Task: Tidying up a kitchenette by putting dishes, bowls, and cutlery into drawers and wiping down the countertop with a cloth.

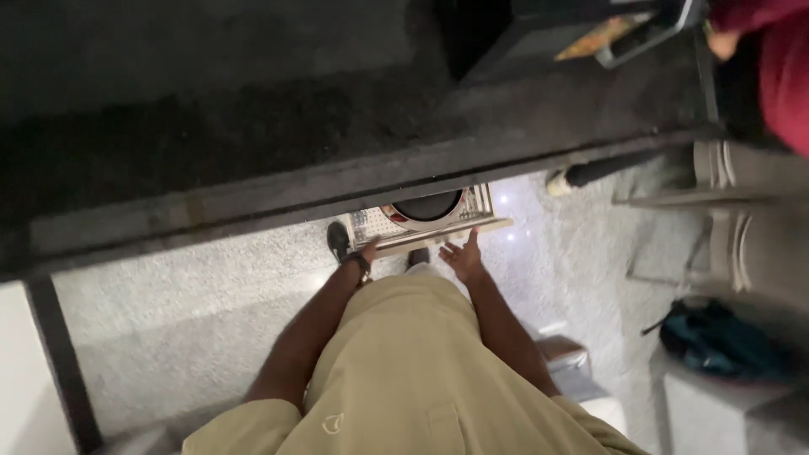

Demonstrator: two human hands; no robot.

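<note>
1. The left hand (367, 253) reaches down to the near left edge of a pale flat box (430, 223) that sits low under the dark counter (253, 126). Its fingers are mostly hidden behind the wrist and a dark wristband (361, 263), so whether they grip the box cannot be told.
2. The right hand (463, 255) is loose, fingers spread and pointing up at the box's near edge, touching it or just short of it.
3. The box lies on the speckled floor (185, 320). Only its near part shows, since the counter's front edge covers the rest. Inside it there is a dark round shape and a perforated grey panel, both blurred.
4. A dark shoe (339, 240) shows just left of the left wrist.
5. The person's tan shirt (404, 371) hides the lower body.
6. At the top right, a red sleeve (779, 67) of another person is cut off by the frame.
7. A dark blue bag (716, 337) lies at the right, dim and soft in focus.
</note>
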